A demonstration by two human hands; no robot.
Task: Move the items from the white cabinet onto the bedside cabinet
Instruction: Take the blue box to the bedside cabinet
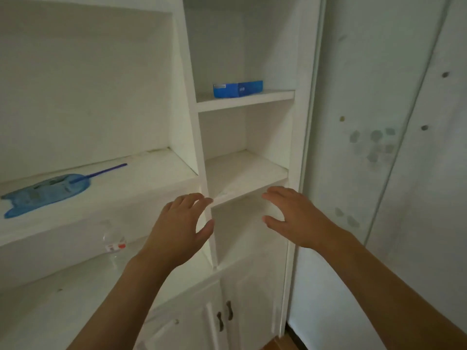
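Head view, hands: We see both arms stretched forward, palms down, in front of the white cabinet [192, 137]. Our left hand [177, 223] and right hand [295, 218] hang with fingers spread and loosely curled, holding nothing.

Head view, hand placement: The left hand sits before the upright divider, the right before the narrow right-hand column, near the front edge of its middle shelf [242, 170]. We cannot tell whether any fingertip touches wood.

Head view, items: A blue box [237, 89] lies on the upper shelf of the narrow column, above and well apart from both hands. A blue flat pouch [48, 193] with a blue stick [106, 170] rests on the wide left shelf, well left of the left hand. A clear plastic bottle [113, 243] with a red-and-white label stands on the shelf below, near our left wrist.

Head view, surroundings: Closed lower doors with dark handles [225, 317]; a marked white wall panel [379, 147] to the right.
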